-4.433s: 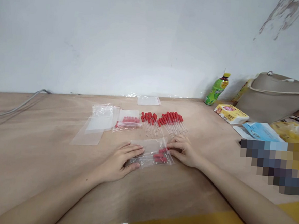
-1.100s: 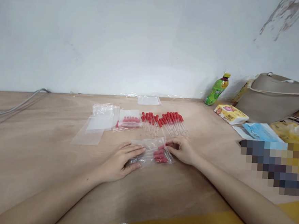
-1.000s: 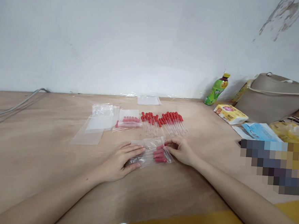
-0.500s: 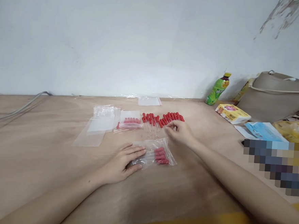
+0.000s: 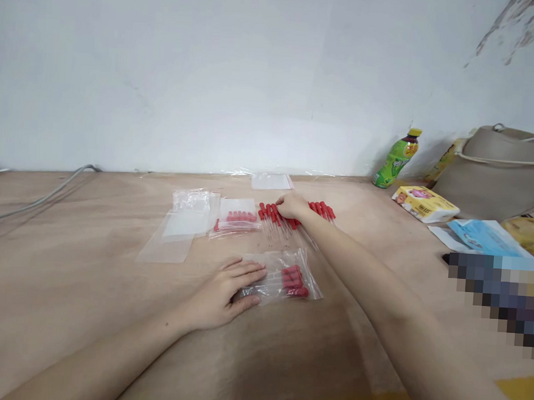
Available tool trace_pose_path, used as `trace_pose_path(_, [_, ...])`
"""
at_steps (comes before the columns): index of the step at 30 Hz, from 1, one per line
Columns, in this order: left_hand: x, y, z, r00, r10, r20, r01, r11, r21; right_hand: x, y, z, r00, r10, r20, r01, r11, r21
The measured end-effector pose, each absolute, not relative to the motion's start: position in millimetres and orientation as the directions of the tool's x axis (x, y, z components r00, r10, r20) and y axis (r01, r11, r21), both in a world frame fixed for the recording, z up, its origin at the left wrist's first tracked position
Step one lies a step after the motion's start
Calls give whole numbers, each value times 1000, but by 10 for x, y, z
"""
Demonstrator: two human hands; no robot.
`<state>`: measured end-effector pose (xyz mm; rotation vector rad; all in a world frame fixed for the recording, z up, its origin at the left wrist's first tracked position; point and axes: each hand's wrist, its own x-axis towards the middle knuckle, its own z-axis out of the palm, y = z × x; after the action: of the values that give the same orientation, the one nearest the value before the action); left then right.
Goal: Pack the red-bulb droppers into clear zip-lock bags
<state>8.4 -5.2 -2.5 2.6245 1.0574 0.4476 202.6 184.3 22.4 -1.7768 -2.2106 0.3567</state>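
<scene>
My left hand (image 5: pixel 233 289) lies flat with its fingers stretched out across the left part of a clear zip bag (image 5: pixel 273 279). Inside that bag are several droppers with red rubber bulbs (image 5: pixel 293 276). My right hand (image 5: pixel 294 207) reaches over a row of loose droppers (image 5: pixel 272 222) with clear stems. Its thumb and fingers are pinched at a red bulb there; the hand hides part of the row. More red bulbs (image 5: pixel 323 210) show right of the wrist. Left of the row sits a stack of filled zip bags (image 5: pixel 234 225).
Flat clear bags (image 5: pixel 186 219) lie at left, another bag (image 5: pixel 272 181) by the wall. At right stand a green bottle (image 5: pixel 398 159), a yellow tissue pack (image 5: pixel 424 205), a blue packet (image 5: pixel 488 237) and a grey bag (image 5: pixel 506 180). A grey cable (image 5: pixel 53 185) runs along the left.
My right hand has moved left, from the right side of the dropper row to its middle. My left hand stays on the bag. The whole view has shifted slightly.
</scene>
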Motion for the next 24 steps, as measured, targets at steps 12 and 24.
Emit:
trace_pose_path(12, [81, -41, -39, 681, 709, 182, 622, -692, 365, 2315, 1640, 338, -24, 959, 282, 681, 222, -697])
trace_pose_path(24, [70, -44, -40, 677, 710, 192, 625, -693, 359, 2999, 698, -203, 274, 950, 147, -81, 175, -981])
